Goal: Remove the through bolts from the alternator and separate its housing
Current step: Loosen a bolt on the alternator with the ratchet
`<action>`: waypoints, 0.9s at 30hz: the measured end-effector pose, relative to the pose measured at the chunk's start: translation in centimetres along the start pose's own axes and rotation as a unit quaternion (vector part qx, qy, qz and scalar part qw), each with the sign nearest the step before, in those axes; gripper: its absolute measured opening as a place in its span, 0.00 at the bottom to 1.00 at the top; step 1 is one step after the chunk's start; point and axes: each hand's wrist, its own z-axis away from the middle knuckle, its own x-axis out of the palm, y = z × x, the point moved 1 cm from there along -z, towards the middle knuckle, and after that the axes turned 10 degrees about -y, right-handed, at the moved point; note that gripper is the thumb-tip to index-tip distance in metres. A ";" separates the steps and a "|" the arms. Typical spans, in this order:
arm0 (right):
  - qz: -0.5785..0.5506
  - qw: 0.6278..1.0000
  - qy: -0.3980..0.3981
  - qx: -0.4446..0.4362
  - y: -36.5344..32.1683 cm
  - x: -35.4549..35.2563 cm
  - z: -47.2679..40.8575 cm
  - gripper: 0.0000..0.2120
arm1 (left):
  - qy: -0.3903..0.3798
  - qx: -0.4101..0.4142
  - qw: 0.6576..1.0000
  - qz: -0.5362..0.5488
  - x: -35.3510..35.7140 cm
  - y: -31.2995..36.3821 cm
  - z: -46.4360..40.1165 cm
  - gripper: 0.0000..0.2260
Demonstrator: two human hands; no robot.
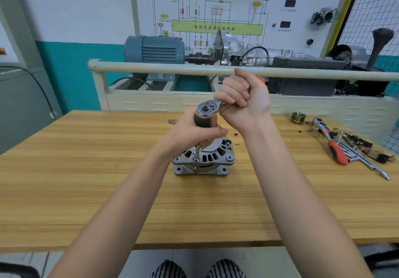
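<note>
Your alternator (204, 159) stands upright near the middle of the wooden table (86, 180), housing seam level, so the through bolts point up where a socket can drop straight onto them. Your left hand (194, 133) curls round the dark cylindrical part sticking up from the alternator's top, most likely to brace the unit and keep the tool vertical. Below that hand the slim extension bar (197, 153) runs down to a bolt at the near-left edge of the housing; whether the socket is fully seated there you cannot tell. Your right hand (244, 98) is fisted round the red handle of the ratchet wrench (209, 108), whose head sits just above your left hand, handle angled away to the far right to give leverage for a swing.

At the right end of the table, well apart from the work, lie a brass-coloured pulley (298, 117), a second ratchet (328, 139) with a red grip, a chrome bar and small loose parts. Beyond the table a cream railing (162, 67) crosses just behind your right fist, and may limit the handle's sweep.
</note>
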 end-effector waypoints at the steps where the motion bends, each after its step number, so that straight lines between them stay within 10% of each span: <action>1: -0.007 1.000 0.002 -0.002 0.1 -0.1 -0.1 0.23 | 0.016 -0.001 1.000 0.001 0.2 -0.1 -0.1 0.16; 12: 0.075 0.961 0.024 -0.267 3.9 0.3 4.1 0.25 | 0.251 -0.002 0.968 0.019 1.6 -0.7 -0.6 0.20; 22: 0.017 0.999 0.012 0.036 0.3 0.4 -0.6 0.25 | 0.058 0.018 0.998 -0.002 0.3 -0.3 0.3 0.15; 27: -0.009 0.999 0.021 -0.041 1.2 0.1 0.0 0.25 | 0.050 0.005 0.998 0.028 0.3 -0.5 0.1 0.19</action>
